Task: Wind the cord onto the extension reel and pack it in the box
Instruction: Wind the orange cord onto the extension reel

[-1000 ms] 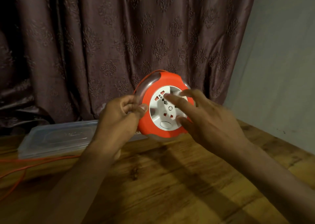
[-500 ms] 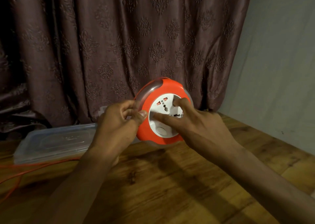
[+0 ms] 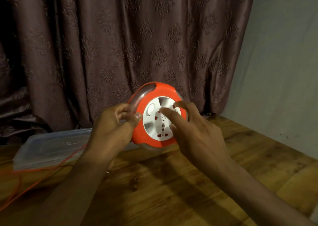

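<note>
I am viewing a wooden table (image 3: 172,191) that is carrying a clear plastic box (image 3: 51,148) at its back left, with orange cord (image 3: 34,169) trailing across its left side.

White socket dial (image 3: 162,119) rotated under right hand (image 3: 197,132) fingers; more orange cord (image 3: 51,167) across table.

Left hand (image 3: 114,122) raised, fingers curled, thumb pinching the reel (image 3: 154,115) rim. Right hand (image 3: 194,129) spread (index and middle extended), fingertips on reel face. Both forearms angled inward.
</note>
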